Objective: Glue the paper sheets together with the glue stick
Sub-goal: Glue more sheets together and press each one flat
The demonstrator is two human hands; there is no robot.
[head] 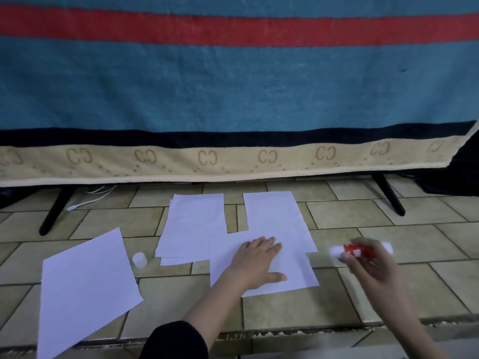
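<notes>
While the left hand (256,260) presses flat on the front sheet (298,270), the right hand (370,265) grips the uncapped glue stick (360,250) beside it; gluing probably comes next.

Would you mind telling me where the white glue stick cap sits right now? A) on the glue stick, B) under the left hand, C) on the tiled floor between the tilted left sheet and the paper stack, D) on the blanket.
C: the white cap stands on the tiled floor between the tilted sheet and the paper stack, apart from the glue stick.
</notes>
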